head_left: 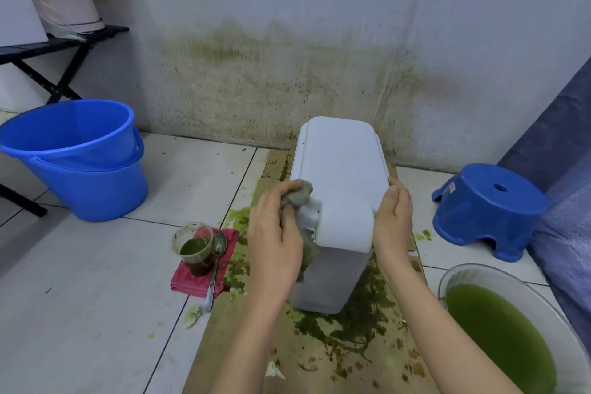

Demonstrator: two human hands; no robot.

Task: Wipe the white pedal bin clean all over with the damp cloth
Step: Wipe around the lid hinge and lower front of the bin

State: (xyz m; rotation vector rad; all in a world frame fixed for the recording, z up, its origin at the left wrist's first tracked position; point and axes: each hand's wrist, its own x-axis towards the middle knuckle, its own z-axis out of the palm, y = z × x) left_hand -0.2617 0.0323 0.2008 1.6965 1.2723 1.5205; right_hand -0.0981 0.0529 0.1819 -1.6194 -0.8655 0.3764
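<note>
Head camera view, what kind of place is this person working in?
Probably a home utility or washing corner: tiled floor, a stained wall, a blue bucket, a low blue stool and a basin of green water.

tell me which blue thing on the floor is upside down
The blue stool, right of the white pedal bin, sits feet down. Neither is upside down: the blue bucket on the left stands mouth up.
</note>
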